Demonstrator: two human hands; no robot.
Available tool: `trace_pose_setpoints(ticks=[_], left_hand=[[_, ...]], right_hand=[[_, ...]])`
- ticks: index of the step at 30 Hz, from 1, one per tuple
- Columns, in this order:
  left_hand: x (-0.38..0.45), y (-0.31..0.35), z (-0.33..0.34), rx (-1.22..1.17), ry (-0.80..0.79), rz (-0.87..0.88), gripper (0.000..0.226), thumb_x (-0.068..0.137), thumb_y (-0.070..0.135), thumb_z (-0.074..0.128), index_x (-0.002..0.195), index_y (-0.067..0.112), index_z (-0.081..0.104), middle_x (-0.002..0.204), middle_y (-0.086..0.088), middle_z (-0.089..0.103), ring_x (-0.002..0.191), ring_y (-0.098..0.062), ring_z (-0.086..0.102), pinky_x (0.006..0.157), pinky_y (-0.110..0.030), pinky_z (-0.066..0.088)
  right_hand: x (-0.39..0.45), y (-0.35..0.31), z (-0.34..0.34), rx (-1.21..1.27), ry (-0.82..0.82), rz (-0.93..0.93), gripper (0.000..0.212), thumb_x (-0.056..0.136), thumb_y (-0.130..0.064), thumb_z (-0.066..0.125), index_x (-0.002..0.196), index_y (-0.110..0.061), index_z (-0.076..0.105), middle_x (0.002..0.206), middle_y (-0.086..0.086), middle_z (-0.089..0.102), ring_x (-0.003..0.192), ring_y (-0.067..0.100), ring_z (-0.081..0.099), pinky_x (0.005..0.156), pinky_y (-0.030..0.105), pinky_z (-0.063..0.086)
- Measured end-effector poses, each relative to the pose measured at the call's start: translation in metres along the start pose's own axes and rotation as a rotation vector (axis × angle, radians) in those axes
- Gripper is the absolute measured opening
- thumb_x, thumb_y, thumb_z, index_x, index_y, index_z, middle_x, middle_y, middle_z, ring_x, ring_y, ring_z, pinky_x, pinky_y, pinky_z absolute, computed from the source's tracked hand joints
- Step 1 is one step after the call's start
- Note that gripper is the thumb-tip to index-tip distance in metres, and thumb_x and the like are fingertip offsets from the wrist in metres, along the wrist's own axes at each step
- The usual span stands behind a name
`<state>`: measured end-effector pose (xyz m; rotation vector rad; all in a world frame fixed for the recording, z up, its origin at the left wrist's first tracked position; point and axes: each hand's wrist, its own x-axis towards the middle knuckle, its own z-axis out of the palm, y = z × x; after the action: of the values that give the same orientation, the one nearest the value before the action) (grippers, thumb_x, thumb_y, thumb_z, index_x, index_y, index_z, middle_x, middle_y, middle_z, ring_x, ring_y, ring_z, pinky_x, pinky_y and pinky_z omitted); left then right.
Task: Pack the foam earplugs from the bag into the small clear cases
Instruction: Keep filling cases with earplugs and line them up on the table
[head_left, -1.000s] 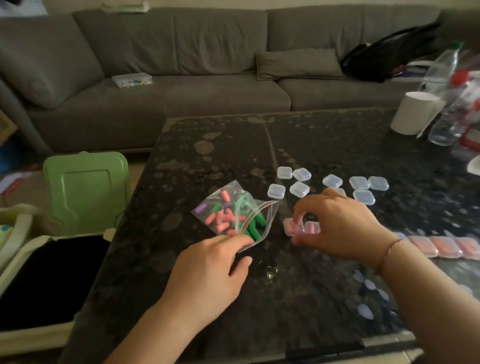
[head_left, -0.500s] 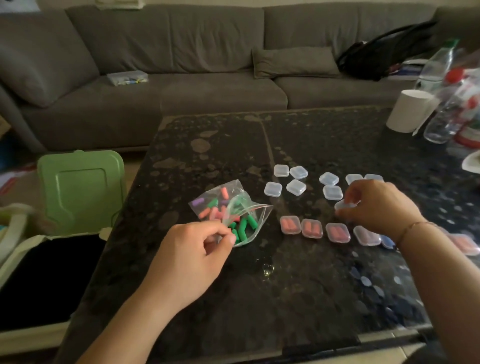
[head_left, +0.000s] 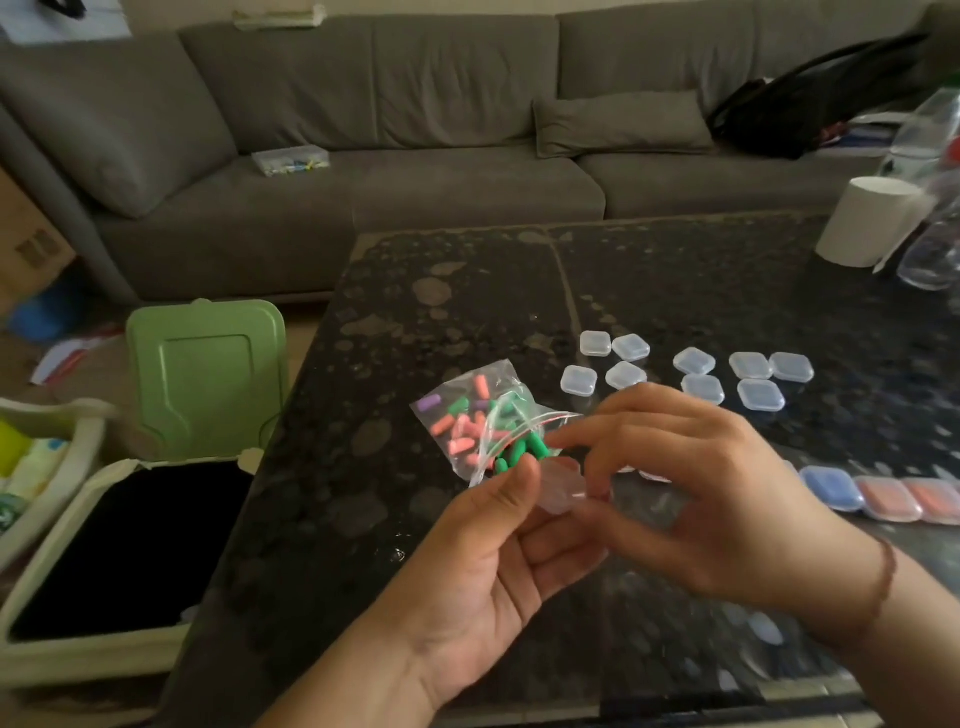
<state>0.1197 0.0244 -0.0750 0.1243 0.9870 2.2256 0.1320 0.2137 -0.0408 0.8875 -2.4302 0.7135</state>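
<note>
A clear zip bag (head_left: 475, 415) of pink, green and purple foam earplugs lies open on the dark table (head_left: 415, 291). Just in front of it both hands meet above the table around one small clear case (head_left: 563, 488). My left hand (head_left: 498, 561) holds the case from below with thumb and fingers. My right hand (head_left: 691, 493) pinches it from the right side. Several empty clear cases (head_left: 696, 374) lie in a loose group behind the hands. A row of filled cases (head_left: 883, 496) with pink and blue plugs runs off to the right, partly hidden by my right hand.
A white paper roll (head_left: 867, 223) and plastic bottles (head_left: 935, 208) stand at the table's far right. A grey sofa (head_left: 415, 156) is behind the table. A green-lidded bin (head_left: 202, 379) stands open on the floor at the left.
My right hand picked an empty case from the group and brought it leftward. My left hand left the bag and rose to meet it; both now hold the case.
</note>
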Motion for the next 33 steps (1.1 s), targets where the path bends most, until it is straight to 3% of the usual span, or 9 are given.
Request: trace_pose_setpoints(ticks=[3,11,16,21,24,26,28,33], left_hand=[[0.003,-0.001,-0.001,0.03,0.045,0.041,0.086,0.055,0.042,0.094,0.121,-0.004,0.065,0.113,-0.022,0.071,0.094,-0.027,0.074,0.075,-0.033,0.06],[0.003,-0.002,-0.004,0.051,0.046,0.078,0.081,0.054,0.041,0.094,0.113,-0.007,0.066,0.109,-0.02,0.072,0.094,-0.026,0.073,0.076,-0.031,0.06],[0.004,-0.002,-0.008,0.124,0.056,0.09,0.057,0.057,0.041,0.09,0.098,0.004,0.076,0.11,-0.018,0.074,0.096,-0.025,0.074,0.078,-0.03,0.059],[0.005,0.003,-0.008,0.256,0.056,0.098,0.047,0.069,0.035,0.077,0.106,0.007,0.076,0.11,-0.019,0.073,0.099,-0.029,0.073,0.082,-0.032,0.058],[0.005,0.018,-0.011,0.327,0.065,0.112,0.037,0.079,0.031,0.076,0.108,0.009,0.075,0.106,-0.02,0.073,0.087,-0.027,0.073,0.082,-0.037,0.06],[0.006,0.033,-0.016,0.237,0.151,0.16,0.04,0.084,0.037,0.067,0.11,0.008,0.071,0.098,-0.017,0.072,0.078,-0.023,0.072,0.077,-0.039,0.061],[0.009,0.045,-0.024,0.138,0.272,0.202,0.043,0.091,0.044,0.053,0.11,0.008,0.066,0.085,-0.01,0.068,0.07,-0.019,0.066,0.073,-0.039,0.061],[0.022,0.048,-0.036,-0.029,0.538,0.233,0.047,0.104,0.049,0.034,0.096,0.011,0.06,0.062,-0.001,0.047,0.053,-0.013,0.04,0.063,-0.03,0.043]], right_hand=[[0.001,0.0,0.005,-0.151,0.053,-0.077,0.013,0.082,-0.025,0.073,0.075,-0.015,0.069,0.102,-0.009,0.073,0.085,0.019,0.068,0.066,0.038,0.053],[0.001,-0.006,0.013,-0.256,0.128,-0.03,0.006,0.077,-0.023,0.071,0.073,-0.019,0.071,0.088,-0.012,0.074,0.073,0.014,0.07,0.055,0.033,0.05],[0.0,-0.005,0.02,-0.236,0.15,0.046,0.003,0.073,-0.022,0.072,0.073,-0.022,0.074,0.079,-0.013,0.074,0.072,0.009,0.07,0.058,0.033,0.051],[-0.002,-0.003,0.019,-0.118,0.215,0.177,0.011,0.079,-0.034,0.071,0.078,-0.024,0.072,0.076,-0.013,0.071,0.067,0.006,0.066,0.056,0.033,0.052],[0.003,0.0,0.02,0.0,0.275,0.304,0.019,0.086,-0.043,0.061,0.087,-0.026,0.07,0.073,-0.015,0.069,0.065,0.004,0.065,0.057,0.026,0.052],[0.007,0.005,0.027,0.006,0.236,0.41,0.016,0.085,-0.042,0.061,0.09,-0.029,0.07,0.066,-0.018,0.065,0.06,0.003,0.063,0.056,0.024,0.052],[0.012,0.007,0.038,-0.107,0.089,0.497,0.013,0.085,-0.041,0.063,0.089,-0.034,0.072,0.058,-0.019,0.06,0.056,0.004,0.059,0.057,0.027,0.049],[0.031,0.001,0.067,-0.286,-0.164,0.546,0.025,0.093,-0.05,0.048,0.099,-0.04,0.07,0.086,-0.01,0.067,0.085,0.014,0.063,0.062,0.027,0.038]])
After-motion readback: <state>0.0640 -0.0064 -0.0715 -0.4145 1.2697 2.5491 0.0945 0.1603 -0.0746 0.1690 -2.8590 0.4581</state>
